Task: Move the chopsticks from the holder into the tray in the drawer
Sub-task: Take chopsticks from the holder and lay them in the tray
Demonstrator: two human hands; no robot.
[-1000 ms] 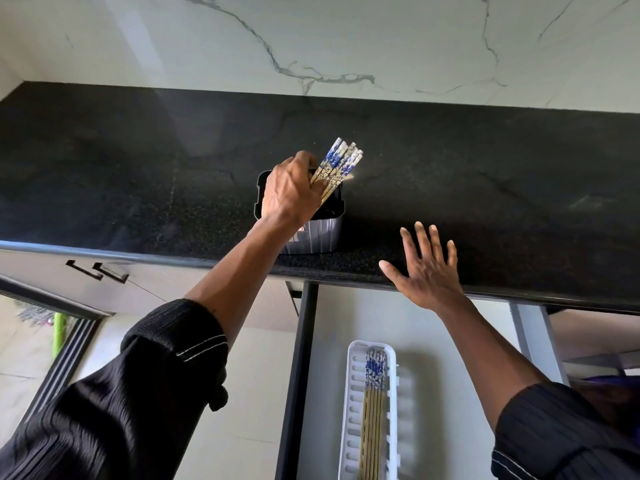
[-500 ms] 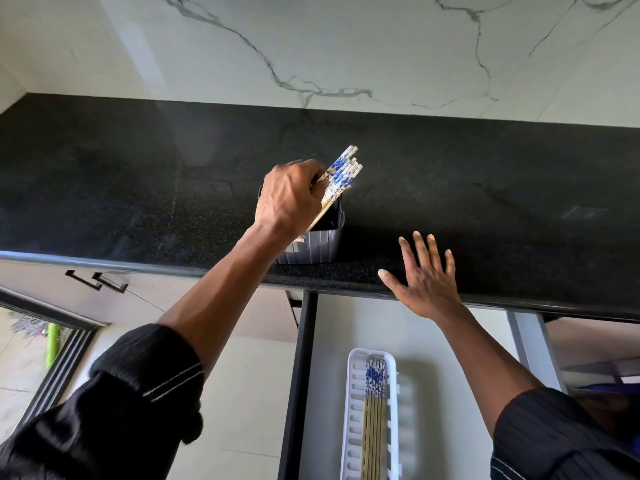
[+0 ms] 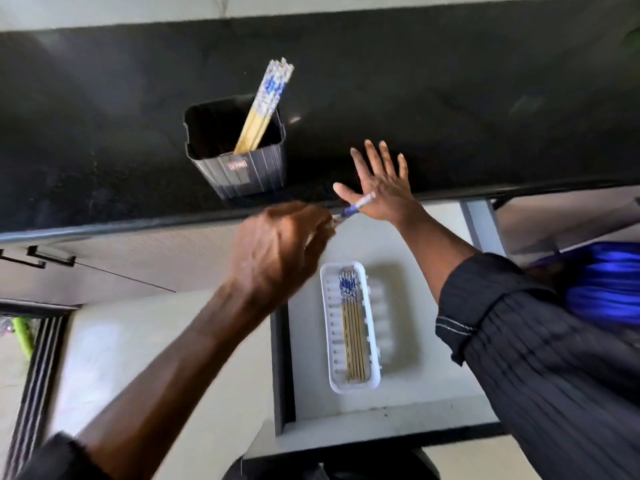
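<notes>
A dark ribbed holder [image 3: 242, 174] stands on the black counter near its front edge, with several blue-and-white topped chopsticks [image 3: 266, 102] leaning in it. My left hand [image 3: 277, 251] is closed on a chopstick [image 3: 356, 206] whose patterned end sticks out to the right, above the counter edge and the open drawer. My right hand [image 3: 381, 188] rests flat, fingers spread, on the counter edge. Below, a white slotted tray [image 3: 332, 341] lies in the drawer with several chopsticks [image 3: 351, 327] laid lengthwise in it.
The black counter [image 3: 450, 98] runs across the view under a marble wall. The open drawer [image 3: 415, 403] has a pale floor and dark left side. Drawer handles [image 3: 38, 254] show at the left. A blue object [image 3: 606, 282] sits at the right.
My left hand has left the holder and come down toward the drawer with a chopstick in it. The view has tilted down, showing more of the drawer. My right hand stays on the counter edge.
</notes>
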